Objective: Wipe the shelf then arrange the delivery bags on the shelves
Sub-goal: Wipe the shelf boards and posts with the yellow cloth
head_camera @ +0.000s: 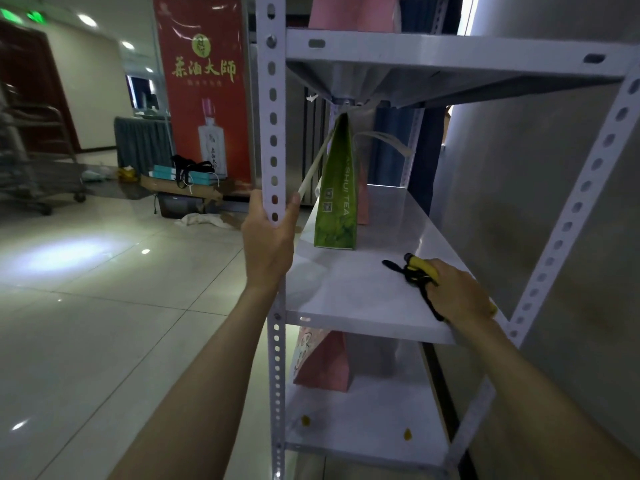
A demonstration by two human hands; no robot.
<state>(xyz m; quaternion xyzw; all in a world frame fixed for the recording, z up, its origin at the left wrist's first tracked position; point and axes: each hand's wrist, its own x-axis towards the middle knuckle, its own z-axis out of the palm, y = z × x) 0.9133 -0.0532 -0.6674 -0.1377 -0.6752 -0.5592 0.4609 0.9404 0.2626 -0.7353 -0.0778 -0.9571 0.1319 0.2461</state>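
Shelving of white perforated steel fills the right of the view; its middle shelf [360, 292] runs from near to far, and the green bag [337, 199] stands upright on it, far-left of the right hand [457, 292]. That hand rests at the shelf's near-right edge, fingers curled round a yellow and black tool [420, 271]. The left hand [268, 237] grips the near-left post [273, 133], closer to the bag's handle. A pink bag [325, 362] stands on the lower shelf; another sits behind the green one.
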